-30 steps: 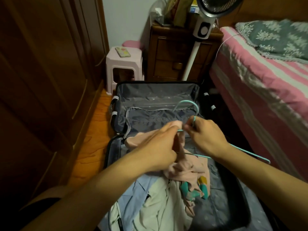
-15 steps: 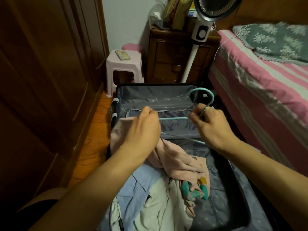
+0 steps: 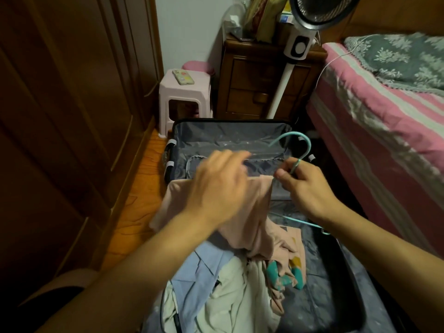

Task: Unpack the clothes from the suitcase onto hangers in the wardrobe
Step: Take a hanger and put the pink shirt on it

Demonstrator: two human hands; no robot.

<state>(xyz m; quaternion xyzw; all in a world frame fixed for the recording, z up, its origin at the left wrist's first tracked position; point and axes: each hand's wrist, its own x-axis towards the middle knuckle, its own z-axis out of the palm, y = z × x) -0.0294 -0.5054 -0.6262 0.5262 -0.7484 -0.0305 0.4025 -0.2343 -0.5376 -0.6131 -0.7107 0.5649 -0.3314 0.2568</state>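
Teal hanger (image 3: 299, 150) pinched at its neck by right hand (image 3: 310, 188); left hand (image 3: 216, 188) lies loose on pink garment (image 3: 249, 212)

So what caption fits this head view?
Right hand holds a hanger; left hand on a pink top over the suitcase.

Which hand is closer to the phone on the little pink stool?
Left. The left hand hovers over the pink shirt, below the phone; the right hand, holding the teal hanger, is farther right.

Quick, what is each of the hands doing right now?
Left hand: blurred over the pink garment; whether it grips cannot be told.
Right hand: closed, pinching the teal hanger below its hook.
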